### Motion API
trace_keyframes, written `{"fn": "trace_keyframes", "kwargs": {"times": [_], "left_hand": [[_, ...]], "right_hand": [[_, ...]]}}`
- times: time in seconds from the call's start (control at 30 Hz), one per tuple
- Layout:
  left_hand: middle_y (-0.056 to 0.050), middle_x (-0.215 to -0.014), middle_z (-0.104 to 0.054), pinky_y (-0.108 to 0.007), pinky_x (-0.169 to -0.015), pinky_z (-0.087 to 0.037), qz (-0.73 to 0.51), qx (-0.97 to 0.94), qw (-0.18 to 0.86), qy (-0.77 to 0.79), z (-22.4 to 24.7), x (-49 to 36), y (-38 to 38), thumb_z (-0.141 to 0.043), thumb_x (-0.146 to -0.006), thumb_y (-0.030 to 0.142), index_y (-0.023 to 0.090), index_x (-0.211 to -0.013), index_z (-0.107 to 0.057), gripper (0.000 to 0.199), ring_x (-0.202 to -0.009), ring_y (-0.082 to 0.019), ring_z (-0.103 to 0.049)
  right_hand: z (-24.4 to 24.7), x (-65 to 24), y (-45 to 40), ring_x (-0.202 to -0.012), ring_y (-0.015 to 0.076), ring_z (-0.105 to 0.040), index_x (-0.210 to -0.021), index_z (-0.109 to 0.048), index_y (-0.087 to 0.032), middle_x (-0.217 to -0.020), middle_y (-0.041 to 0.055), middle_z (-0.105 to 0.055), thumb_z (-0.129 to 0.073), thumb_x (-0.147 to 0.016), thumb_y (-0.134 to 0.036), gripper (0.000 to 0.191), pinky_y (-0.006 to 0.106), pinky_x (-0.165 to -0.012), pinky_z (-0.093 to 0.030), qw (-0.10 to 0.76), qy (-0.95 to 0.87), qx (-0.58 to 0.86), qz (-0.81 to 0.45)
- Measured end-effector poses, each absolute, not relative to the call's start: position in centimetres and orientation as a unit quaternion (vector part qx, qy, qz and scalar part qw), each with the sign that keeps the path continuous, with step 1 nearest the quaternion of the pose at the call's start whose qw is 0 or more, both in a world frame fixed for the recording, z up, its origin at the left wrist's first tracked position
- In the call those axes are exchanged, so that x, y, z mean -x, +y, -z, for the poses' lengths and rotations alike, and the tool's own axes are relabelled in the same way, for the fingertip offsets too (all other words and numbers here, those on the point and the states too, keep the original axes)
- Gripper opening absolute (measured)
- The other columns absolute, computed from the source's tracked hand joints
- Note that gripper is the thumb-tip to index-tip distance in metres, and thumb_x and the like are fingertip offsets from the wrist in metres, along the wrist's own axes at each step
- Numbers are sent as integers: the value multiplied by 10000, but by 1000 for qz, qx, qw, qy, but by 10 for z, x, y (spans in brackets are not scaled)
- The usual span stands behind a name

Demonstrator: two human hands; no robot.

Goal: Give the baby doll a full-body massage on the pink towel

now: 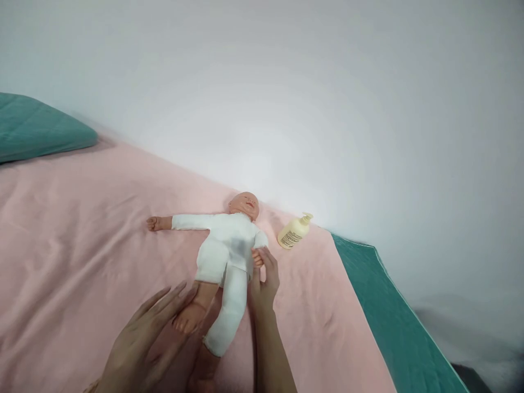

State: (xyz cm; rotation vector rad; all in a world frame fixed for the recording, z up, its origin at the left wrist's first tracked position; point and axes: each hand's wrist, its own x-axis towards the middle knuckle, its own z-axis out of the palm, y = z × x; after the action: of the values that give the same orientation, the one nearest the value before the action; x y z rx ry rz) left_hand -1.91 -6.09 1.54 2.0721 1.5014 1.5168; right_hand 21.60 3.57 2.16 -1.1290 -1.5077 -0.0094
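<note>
A baby doll (233, 240) with a white cloth body lies on its back on a pink sheet (102, 218), its head toward the wall. One of its arms stretches out to the left. My left hand (149, 333) rests against the doll's bare lower leg and foot on the left, fingers extended. At the doll's right side, my right hand (265, 278) has its fingers bent around the doll's small hand (257, 257). A pale yellow pump bottle (292, 232) stands tilted in view, to the right of the doll.
A green pillow or cushion (41, 131) lies at the far left. Green bedding (380, 295) shows past the sheet's right edge. Behind the bed rises a plain pale wall (262, 98). Something dark (470, 376) sits at the lower right corner.
</note>
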Motion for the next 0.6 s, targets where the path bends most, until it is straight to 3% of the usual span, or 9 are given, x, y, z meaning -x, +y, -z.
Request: {"fn": "trace_keyframes", "kwargs": {"times": [0.1, 0.17, 0.37, 0.6], "left_hand": [[-50, -1310, -648, -377, -1039, -504, -524, -706, 26, 475, -31, 19, -39, -573, -927, 307, 282, -1440, -456, 527, -1200, -235, -615], [-47, -1293, -660, -361, -1024, -515, -535, -701, 12, 472, -44, 17, -25, -603, -915, 329, 268, -1430, -466, 536, -1180, -226, -625], [-24, -1283, -677, -310, -896, -584, -531, -692, 45, 487, -61, 8, 11, -584, -924, 391, 281, -1398, -487, 496, -1114, -214, -676], [-30, -1265, -687, -333, -917, -588, -540, -670, 95, 501, -55, 7, 10, -616, -891, 412, 273, -1349, -531, 486, -1113, -231, -682]], "right_hand": [[-19, -218, 39, -1251, 227, -587, -1258, -654, -227, -1230, 109, -662, -495, -962, -114, 355, 435, -1038, -541, 491, -754, 432, 62], [-19, -219, 41, -1251, 220, -586, -1283, -642, -242, -1221, 102, -662, -508, -948, -74, 398, 430, -1052, -540, 471, -776, 412, 76], [-20, -219, 43, -1235, 208, -588, -1318, -618, -281, -1229, 93, -648, -498, -948, -58, 450, 456, -1085, -512, 459, -792, 397, 61], [-18, -220, 39, -1217, 216, -596, -1244, -660, -252, -1232, 99, -648, -524, -948, -142, 343, 432, -1042, -525, 509, -734, 451, 8]]}}
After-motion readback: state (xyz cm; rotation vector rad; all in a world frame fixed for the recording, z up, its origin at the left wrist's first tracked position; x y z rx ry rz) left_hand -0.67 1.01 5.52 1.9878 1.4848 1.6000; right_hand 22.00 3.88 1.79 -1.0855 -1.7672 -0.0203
